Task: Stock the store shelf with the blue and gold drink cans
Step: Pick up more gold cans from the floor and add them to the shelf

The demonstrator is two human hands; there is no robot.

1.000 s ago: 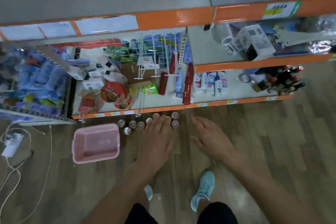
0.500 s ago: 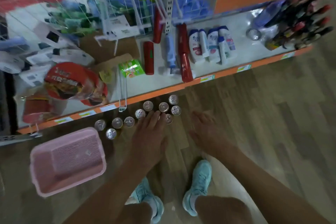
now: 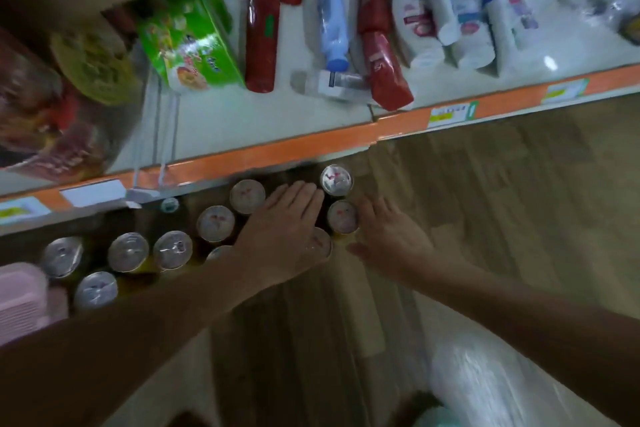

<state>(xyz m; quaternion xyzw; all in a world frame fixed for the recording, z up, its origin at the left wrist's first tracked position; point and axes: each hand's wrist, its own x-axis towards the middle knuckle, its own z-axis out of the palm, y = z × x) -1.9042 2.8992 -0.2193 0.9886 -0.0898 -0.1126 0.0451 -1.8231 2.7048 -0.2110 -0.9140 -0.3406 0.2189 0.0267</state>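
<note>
Left hand lowered over cans | wood floor | orange-edged shelf

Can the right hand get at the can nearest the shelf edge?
Probably yes: the right hand is open close beside that can, whose top is uncovered, with only bare floor between.

The view has dropped close to the floor. The upper shelves are gone from sight and only the bottom shelf shows. The pink basket now sits at the left edge. The left hand has advanced over the right-hand cluster of cans, fingers straight, partly covering can tops. The right hand has closed in beside that cluster, fingers spread.
</note>
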